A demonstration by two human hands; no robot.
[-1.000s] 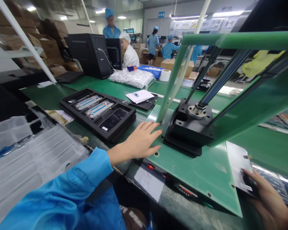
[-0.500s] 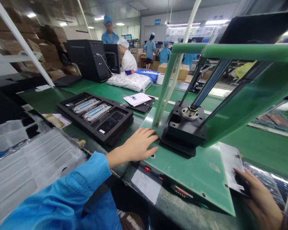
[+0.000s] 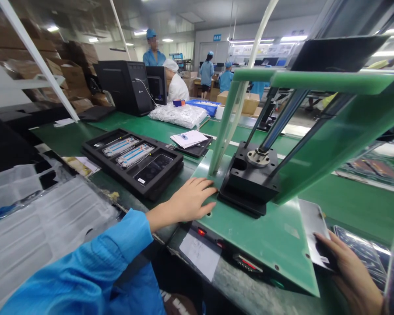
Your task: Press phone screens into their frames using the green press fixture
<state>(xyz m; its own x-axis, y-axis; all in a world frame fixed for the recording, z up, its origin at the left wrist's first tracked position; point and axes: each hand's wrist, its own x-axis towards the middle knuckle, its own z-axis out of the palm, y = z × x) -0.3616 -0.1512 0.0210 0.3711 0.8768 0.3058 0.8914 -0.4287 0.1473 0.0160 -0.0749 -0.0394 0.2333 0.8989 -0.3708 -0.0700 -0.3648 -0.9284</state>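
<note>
My left hand (image 3: 188,201) lies flat with fingers stretched out on the left corner of a green press fixture's base plate (image 3: 269,236), its fingertips touching the black block (image 3: 249,186) at the foot of the press. At the lower right, my right hand (image 3: 351,273) grips a thin grey sheet-like part (image 3: 310,225) resting on the plate's right edge. A black tray (image 3: 134,159) with phone-like parts in its slots lies just left of my left hand.
Clear plastic bags (image 3: 36,223) cover the near left. A stack of papers (image 3: 188,138), a bag of white parts (image 3: 179,114) and a black computer tower (image 3: 124,85) sit further back on the green bench. Several people in blue coats work behind.
My left hand slid slightly toward the black block and settled. My right hand with the sheet moved a little left and up. The camera shifted slightly.
</note>
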